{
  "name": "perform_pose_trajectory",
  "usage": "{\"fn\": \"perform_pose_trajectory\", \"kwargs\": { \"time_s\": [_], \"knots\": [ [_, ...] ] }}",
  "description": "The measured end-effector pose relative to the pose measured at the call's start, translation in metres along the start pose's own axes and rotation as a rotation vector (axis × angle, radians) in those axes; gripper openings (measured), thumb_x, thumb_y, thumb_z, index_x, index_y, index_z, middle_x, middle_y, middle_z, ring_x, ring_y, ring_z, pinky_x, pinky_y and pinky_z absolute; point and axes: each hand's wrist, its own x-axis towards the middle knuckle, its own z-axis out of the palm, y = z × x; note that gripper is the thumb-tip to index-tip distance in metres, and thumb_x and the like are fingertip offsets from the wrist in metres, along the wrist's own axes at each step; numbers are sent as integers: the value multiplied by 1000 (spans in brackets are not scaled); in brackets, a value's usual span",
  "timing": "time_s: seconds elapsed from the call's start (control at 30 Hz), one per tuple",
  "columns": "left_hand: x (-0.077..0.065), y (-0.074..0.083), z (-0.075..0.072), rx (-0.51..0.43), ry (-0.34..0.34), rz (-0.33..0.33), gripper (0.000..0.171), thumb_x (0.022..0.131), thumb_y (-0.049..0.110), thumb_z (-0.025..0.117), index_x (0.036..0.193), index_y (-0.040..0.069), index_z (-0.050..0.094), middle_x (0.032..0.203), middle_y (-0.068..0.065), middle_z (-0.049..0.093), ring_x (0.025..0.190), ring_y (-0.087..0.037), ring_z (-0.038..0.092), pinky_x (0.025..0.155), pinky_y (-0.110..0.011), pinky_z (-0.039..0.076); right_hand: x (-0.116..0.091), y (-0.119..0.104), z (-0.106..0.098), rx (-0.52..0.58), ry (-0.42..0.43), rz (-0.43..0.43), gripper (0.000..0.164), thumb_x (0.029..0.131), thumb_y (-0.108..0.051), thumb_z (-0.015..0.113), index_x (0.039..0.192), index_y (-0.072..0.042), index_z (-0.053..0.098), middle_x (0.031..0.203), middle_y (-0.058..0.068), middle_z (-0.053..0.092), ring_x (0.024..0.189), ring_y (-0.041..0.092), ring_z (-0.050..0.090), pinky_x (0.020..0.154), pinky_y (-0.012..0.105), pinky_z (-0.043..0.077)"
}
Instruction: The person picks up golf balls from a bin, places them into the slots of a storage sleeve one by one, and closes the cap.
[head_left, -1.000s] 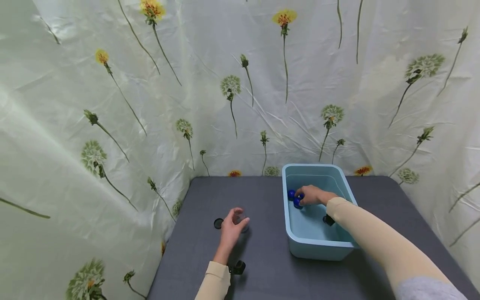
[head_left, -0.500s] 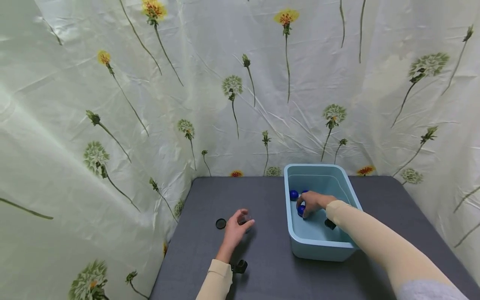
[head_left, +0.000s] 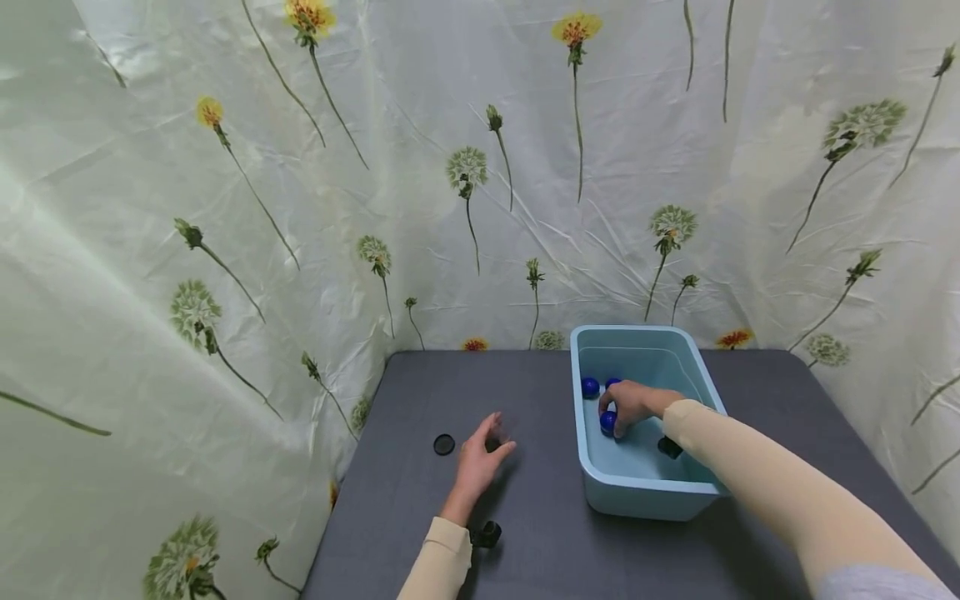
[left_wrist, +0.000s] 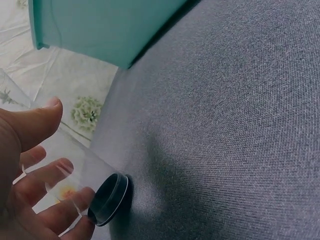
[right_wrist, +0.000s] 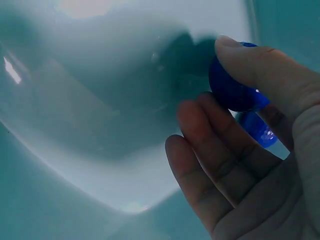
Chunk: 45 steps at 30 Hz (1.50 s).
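Note:
My left hand (head_left: 478, 462) is curled round a clear cylinder (left_wrist: 92, 157) that stands on the dark cloth. The cylinder's black base (left_wrist: 111, 197) shows in the left wrist view, below the spread fingers. Inside the light blue bin, my right hand (head_left: 637, 402) pinches a shiny blue ball (right_wrist: 232, 87) between thumb and forefinger; its other fingers are loosely bent. Beyond that ball, a second blue ball (head_left: 590, 387) sits by the bin's left wall. A third blue ball (head_left: 613, 382) is partly hidden behind the right hand.
The light blue bin (head_left: 641, 503) stands on the right of the dark cloth-covered table (head_left: 547, 550). A round black lid (head_left: 444, 444) lies left of my left hand. A flower-printed curtain (head_left: 420, 192) hangs behind and to the left.
In the bin, my right hand and the pinched ball have shifted a little toward the near side, away from the other balls. My left hand stays round the clear cylinder.

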Motion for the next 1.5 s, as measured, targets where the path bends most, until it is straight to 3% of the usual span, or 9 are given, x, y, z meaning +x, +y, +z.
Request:
{"fn": "perform_pose_trajectory", "kwargs": {
  "time_s": [0.33,0.57,0.67,0.83,1.0,1.23,1.5],
  "knots": [
    [-7,9,0,39,-21,15,62,95,20,73,150,14,47,143,-7,57,132,-29,51,104,-55,40,-22,-11,-1,-31,-29,-54,43,75,-9,87,114,-12,72,92,0,65,82,17,60,74,39,52],
    [-8,18,-6,72,9,43,61,92,19,77,147,19,52,138,-5,60,131,-27,52,103,-54,41,-38,-14,-7,-75,25,-139,44,73,-11,88,114,-9,72,92,-3,67,82,13,61,75,36,53],
    [-11,23,-8,89,28,67,60,90,22,78,145,18,53,136,-4,61,129,-27,54,101,-54,43,-45,-17,-12,-70,41,-157,43,74,-12,87,114,-6,73,95,-2,69,87,15,64,80,40,55],
    [-21,32,-10,94,64,68,51,87,24,81,133,16,60,127,-3,65,121,-30,58,96,-52,46,-55,-23,-17,-35,52,-156,40,74,-12,87,111,-9,75,99,-4,71,93,15,65,85,41,54],
    [-25,42,-12,82,102,58,42,86,26,83,120,19,61,119,-7,65,114,-34,58,92,-51,46,-69,-28,-26,22,93,-180,37,75,-14,87,110,-13,75,97,-5,71,86,11,65,77,33,55],
    [-30,60,-16,128,153,149,47,86,38,81,126,21,64,114,-2,66,104,-19,58,86,-45,48,-90,-38,-44,108,189,-191,44,79,-21,86,119,-9,72,103,0,71,84,12,65,72,30,56],
    [-36,74,-19,117,143,205,56,86,47,78,134,23,63,108,-2,66,99,-18,56,82,-42,47,-107,-45,-46,247,246,-191,45,82,-17,84,124,-8,69,114,7,68,92,20,68,73,33,57]
  ]
}}
